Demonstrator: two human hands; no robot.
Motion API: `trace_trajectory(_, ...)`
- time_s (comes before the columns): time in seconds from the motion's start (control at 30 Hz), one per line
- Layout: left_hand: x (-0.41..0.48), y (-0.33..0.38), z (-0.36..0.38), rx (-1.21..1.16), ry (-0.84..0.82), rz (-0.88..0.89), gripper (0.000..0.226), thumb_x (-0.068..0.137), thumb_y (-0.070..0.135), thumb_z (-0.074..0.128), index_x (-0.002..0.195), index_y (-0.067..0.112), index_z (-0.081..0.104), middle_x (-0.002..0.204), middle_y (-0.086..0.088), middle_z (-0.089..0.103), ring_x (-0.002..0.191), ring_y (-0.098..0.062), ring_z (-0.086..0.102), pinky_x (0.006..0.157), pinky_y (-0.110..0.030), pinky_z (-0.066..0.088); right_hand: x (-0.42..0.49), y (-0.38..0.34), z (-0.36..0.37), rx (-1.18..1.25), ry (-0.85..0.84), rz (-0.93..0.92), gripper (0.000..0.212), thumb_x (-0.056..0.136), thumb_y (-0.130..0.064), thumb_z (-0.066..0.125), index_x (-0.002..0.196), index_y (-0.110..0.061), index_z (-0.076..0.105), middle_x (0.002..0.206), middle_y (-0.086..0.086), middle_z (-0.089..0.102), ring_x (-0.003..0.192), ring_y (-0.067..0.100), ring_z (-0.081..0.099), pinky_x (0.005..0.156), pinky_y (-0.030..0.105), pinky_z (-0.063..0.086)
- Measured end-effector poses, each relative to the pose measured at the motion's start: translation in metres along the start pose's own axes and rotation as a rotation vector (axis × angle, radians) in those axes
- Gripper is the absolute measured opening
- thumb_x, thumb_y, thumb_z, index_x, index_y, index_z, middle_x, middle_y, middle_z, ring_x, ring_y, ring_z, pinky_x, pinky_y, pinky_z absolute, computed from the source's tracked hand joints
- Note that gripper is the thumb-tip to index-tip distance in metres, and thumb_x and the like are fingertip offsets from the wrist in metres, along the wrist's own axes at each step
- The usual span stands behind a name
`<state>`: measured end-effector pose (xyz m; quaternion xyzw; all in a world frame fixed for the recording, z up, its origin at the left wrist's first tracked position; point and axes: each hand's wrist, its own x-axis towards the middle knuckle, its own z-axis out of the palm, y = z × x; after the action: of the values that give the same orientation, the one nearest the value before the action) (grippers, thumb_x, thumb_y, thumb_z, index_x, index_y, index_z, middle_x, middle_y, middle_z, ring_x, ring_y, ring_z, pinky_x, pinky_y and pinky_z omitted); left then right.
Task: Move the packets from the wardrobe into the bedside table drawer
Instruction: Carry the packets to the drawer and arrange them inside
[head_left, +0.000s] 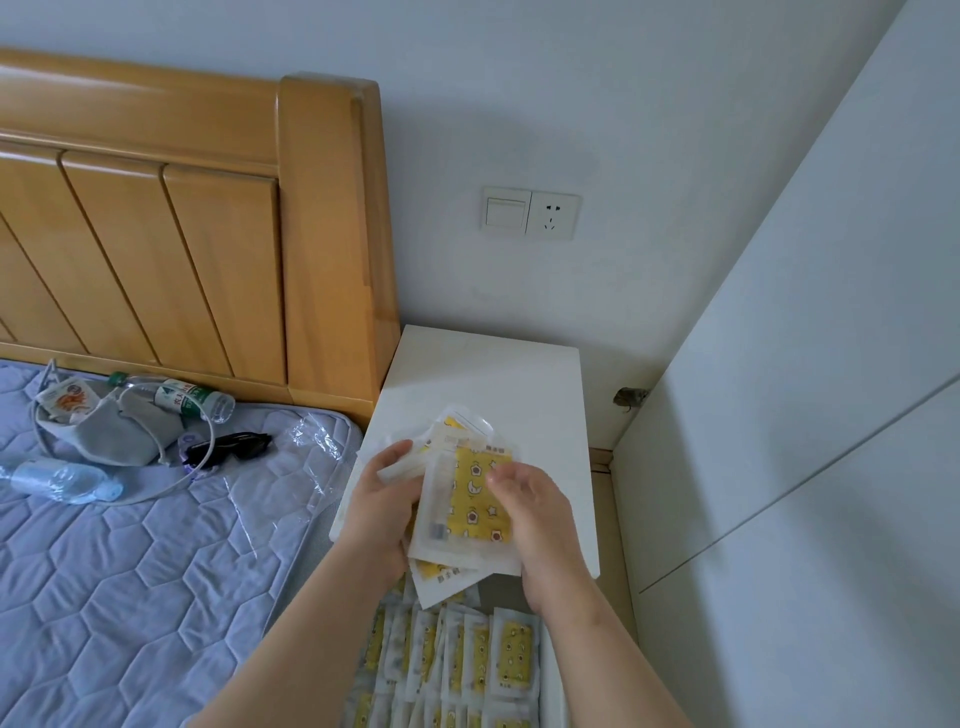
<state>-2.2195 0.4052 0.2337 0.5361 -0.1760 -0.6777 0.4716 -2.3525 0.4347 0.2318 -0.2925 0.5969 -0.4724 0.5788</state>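
I hold a fanned stack of clear packets (467, 499) with yellow patterned contents above the white bedside table (483, 374). My left hand (382, 499) grips the stack's left edge from below. My right hand (530, 512) holds its right side, thumb and fingers on the top packet. Below the hands, the open drawer (553, 675) holds several more of the same packets (457, 654) standing in rows. The wardrobe (810, 395) is the white panel on the right, its door shut.
A wooden headboard (208, 218) and blue quilted mattress (130, 571) lie to the left. On the mattress are two water bottles (192, 397), a grey pouch (111, 434), black glasses (231, 447), a white cable and clear plastic wrap. A switch and socket (530, 213) sit on the wall.
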Motion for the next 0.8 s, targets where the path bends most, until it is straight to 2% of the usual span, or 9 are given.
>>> trace_trajectory(0.1,-0.003,-0.011,0.001,0.049,-0.007,-0.034,0.042,0.085,-0.011,0.054,0.110,0.023,0.054,0.098,-0.014,0.064,0.077,-0.030,0.065,0.062,-0.041,0.055,-0.001,0.007,-0.002,-0.131,0.021,-0.026,0.048,0.083,-0.015,0.071,0.118,-0.034,0.045,0.115,-0.012,0.054,0.100,0.008,0.058,0.067,0.019,0.049)
trace_trajectory(0.17,-0.003,-0.017,0.000,0.064,-0.018,-0.056,0.039,0.085,-0.012,0.053,0.104,0.022,0.056,0.095,-0.014,0.064,0.077,-0.030,0.064,0.064,-0.040,0.055,0.000,0.015,-0.005,-0.122,0.024,0.018,0.075,0.081,-0.013,0.073,0.138,-0.035,0.029,0.127,-0.008,0.049,0.107,0.012,0.056,0.072,0.022,0.050)
trace_trajectory(0.2,-0.003,-0.020,-0.001,0.063,-0.015,-0.069,0.035,0.086,-0.011,0.053,0.101,0.020,0.056,0.092,-0.014,0.064,0.075,-0.030,0.064,0.064,-0.040,0.054,0.002,0.020,-0.007,-0.093,0.042,0.052,0.082,0.080,-0.013,0.074,0.142,-0.031,0.025,0.129,-0.005,0.049,0.109,0.015,0.056,0.077,0.027,0.052)
trace_trajectory(0.27,-0.001,-0.025,-0.001,0.069,-0.001,-0.087,0.023,0.089,-0.005,0.054,0.096,0.016,0.056,0.087,-0.014,0.063,0.071,-0.029,0.062,0.065,-0.041,0.052,0.003,0.028,-0.011,-0.012,0.090,0.091,0.072,0.078,-0.009,0.075,0.136,-0.022,0.035,0.120,0.000,0.057,0.103,0.019,0.061,0.078,0.035,0.056)
trace_trajectory(0.37,0.004,-0.037,-0.005,0.122,0.037,-0.130,0.014,0.093,0.000,0.052,0.090,0.013,0.054,0.087,-0.015,0.062,0.071,-0.030,0.062,0.065,-0.044,0.053,0.002,0.041,-0.018,0.042,0.147,0.120,0.050,0.079,-0.005,0.074,0.119,-0.019,0.047,0.105,0.003,0.063,0.091,0.017,0.065,0.069,0.030,0.056)
trace_trajectory(0.53,0.011,-0.058,-0.017,0.273,0.100,-0.170,0.020,0.088,0.001,0.059,0.084,0.018,0.051,0.091,-0.014,0.060,0.069,-0.028,0.060,0.058,-0.038,0.052,-0.002,0.065,-0.027,0.124,0.166,0.192,0.048,0.079,-0.003,0.073,0.115,-0.023,0.048,0.103,0.002,0.065,0.090,0.018,0.067,0.071,0.034,0.057)
trace_trajectory(0.6,0.014,-0.066,-0.020,0.329,0.078,-0.201,0.023,0.087,0.002,0.062,0.092,0.022,0.051,0.097,-0.012,0.059,0.074,-0.030,0.061,0.061,-0.040,0.055,-0.004,0.076,-0.031,0.136,0.154,0.223,0.046,0.079,-0.002,0.072,0.113,-0.023,0.050,0.104,0.003,0.066,0.090,0.019,0.068,0.074,0.036,0.058)
trace_trajectory(0.7,0.019,-0.075,-0.025,0.433,-0.022,-0.281,0.039,0.084,0.004,0.066,0.113,0.027,0.053,0.112,-0.009,0.059,0.092,-0.034,0.064,0.073,-0.046,0.056,-0.008,0.090,-0.038,0.116,0.101,0.253,0.048,0.080,0.002,0.070,0.118,-0.022,0.052,0.106,0.004,0.068,0.092,0.020,0.069,0.078,0.040,0.058)
trace_trajectory(0.8,0.021,-0.081,-0.027,0.486,-0.112,-0.387,0.045,0.085,0.006,0.066,0.126,0.022,0.055,0.114,-0.012,0.064,0.093,-0.035,0.068,0.075,-0.047,0.057,-0.012,0.101,-0.044,0.107,0.079,0.265,0.047,0.081,0.004,0.068,0.114,-0.026,0.052,0.106,0.005,0.067,0.093,0.021,0.068,0.077,0.038,0.058)
